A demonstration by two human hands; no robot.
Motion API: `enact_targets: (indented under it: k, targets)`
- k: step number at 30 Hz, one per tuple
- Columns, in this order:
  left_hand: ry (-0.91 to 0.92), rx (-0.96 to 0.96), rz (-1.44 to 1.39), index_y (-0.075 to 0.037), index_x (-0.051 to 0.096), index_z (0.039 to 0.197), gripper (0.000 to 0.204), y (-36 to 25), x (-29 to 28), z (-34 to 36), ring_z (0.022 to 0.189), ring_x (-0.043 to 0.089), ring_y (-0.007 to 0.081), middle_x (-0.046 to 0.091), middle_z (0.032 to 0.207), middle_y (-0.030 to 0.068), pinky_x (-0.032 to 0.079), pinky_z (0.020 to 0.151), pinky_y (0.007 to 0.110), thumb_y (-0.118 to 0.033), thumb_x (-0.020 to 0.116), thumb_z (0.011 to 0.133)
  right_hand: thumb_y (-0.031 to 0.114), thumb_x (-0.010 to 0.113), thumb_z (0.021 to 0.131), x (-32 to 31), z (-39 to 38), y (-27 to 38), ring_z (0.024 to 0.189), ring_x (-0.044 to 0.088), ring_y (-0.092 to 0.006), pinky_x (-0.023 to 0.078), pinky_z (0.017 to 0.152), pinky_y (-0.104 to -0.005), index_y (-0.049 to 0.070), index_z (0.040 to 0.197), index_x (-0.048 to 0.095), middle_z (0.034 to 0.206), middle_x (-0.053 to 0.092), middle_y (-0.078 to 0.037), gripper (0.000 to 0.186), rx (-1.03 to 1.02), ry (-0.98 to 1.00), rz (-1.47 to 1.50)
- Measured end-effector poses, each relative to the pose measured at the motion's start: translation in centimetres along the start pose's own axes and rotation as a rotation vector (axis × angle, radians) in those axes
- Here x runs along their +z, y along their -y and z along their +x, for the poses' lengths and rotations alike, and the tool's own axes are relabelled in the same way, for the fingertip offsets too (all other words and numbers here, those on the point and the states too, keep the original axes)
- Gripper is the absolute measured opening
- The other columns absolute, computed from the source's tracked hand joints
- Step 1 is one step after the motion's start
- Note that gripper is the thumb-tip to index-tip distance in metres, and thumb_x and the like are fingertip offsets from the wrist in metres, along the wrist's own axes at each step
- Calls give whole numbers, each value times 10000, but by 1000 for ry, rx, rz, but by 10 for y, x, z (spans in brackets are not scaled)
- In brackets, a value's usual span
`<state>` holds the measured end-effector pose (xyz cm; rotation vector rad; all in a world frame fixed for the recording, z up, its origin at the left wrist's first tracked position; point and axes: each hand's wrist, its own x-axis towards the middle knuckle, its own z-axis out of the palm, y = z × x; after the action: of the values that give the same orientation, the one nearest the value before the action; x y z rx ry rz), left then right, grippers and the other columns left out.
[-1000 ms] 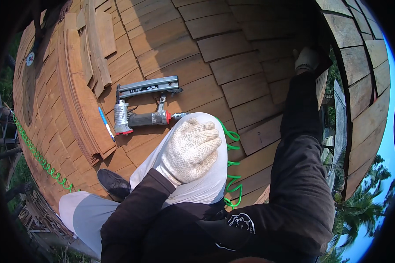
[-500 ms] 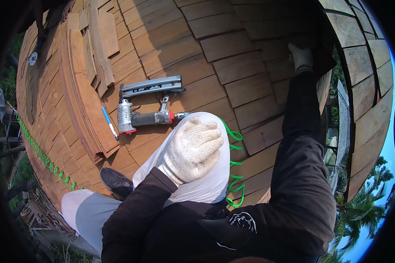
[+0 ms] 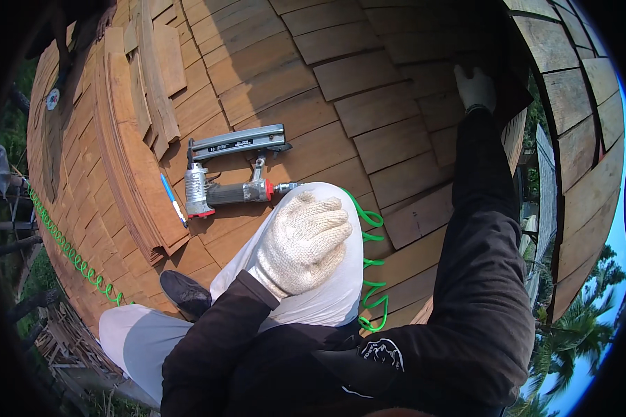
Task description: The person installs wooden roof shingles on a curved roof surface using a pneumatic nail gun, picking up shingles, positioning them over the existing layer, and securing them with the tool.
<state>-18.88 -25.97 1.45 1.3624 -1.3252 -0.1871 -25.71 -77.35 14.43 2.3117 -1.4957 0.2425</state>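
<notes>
My left hand point(image 3: 306, 243), in a cream knit glove, lies on my raised knee point(image 3: 327, 299) in pale trousers. Its fingers rest together over the knee, holding no tool. At the end of my outstretched arm, my right hand point(image 3: 475, 92), also gloved, reaches into deep shadow by the roof's right edge. A gap shows between its thumb and fingers; the fingertips are dim, and I see nothing held. Just beyond my knee, a silver and black pneumatic nailer point(image 3: 233, 170) lies on the wooden shingles point(image 3: 313, 156). A blue and white pen point(image 3: 173, 199) lies left of it.
Long stacked boards point(image 3: 128, 167) and loose shingles point(image 3: 168, 55) lie to the left. A coiled green air hose point(image 3: 373, 263) runs beside my knee; more green coil point(image 3: 69, 244) crosses the far left. Another person's arm point(image 3: 62, 42) shows at top left. Shingled roofing point(image 3: 563, 104) rises at right.
The view has shifted very slightly. At my right hand, the gap between thumb and fingers shows more plainly; my left hand stays on the knee and the nailer lies where it was.
</notes>
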Motion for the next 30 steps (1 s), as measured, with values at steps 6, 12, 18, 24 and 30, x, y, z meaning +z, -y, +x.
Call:
enact_targets:
  k: [6, 12, 18, 24, 30]
  targets:
    - [-7, 13, 0, -63, 772, 1076, 329, -1, -4, -2, 1177, 706, 370, 758, 1143, 119, 516, 1044, 556, -31, 784, 749, 685, 541, 977, 5, 4, 4, 1347, 609, -421, 502, 1110, -522, 69, 1416, 660, 1432, 637, -252, 766, 52, -14, -21]
    - [1, 25, -11, -62, 773, 1081, 338, -1, -3, 1, 1176, 705, 372, 758, 1143, 119, 509, 1051, 558, -25, 775, 744, 692, 478, 1009, 28, -6, -6, 1337, 608, -413, 509, 1105, -507, 92, 1465, 609, 1529, 553, -186, 765, -4, -157, -99]
    - [41, 21, -1, -56, 778, 1089, 335, -7, 1, 9, 1200, 695, 387, 757, 1154, 133, 458, 1120, 562, -34, 752, 756, 627, 389, 1057, 30, -21, 11, 1345, 587, -418, 507, 1086, -543, 185, 1537, 543, 1584, 542, -103, 670, 176, -216, -96]
    - [58, 35, 12, -49, 776, 1091, 328, -12, 3, 8, 1209, 687, 406, 757, 1142, 144, 446, 1133, 568, -43, 744, 764, 614, 423, 1039, 26, -33, 24, 1410, 529, -384, 422, 1142, -573, 228, 1542, 543, 1617, 514, -29, 646, 201, -247, 6]
    - [84, 34, 60, -53, 785, 1102, 340, -19, -1, 10, 1218, 688, 399, 758, 1142, 139, 441, 1144, 568, -46, 753, 764, 622, 464, 1018, 34, -30, 23, 1426, 513, -361, 411, 1140, -588, 240, 1529, 554, 1613, 513, -18, 645, 222, -316, 47]
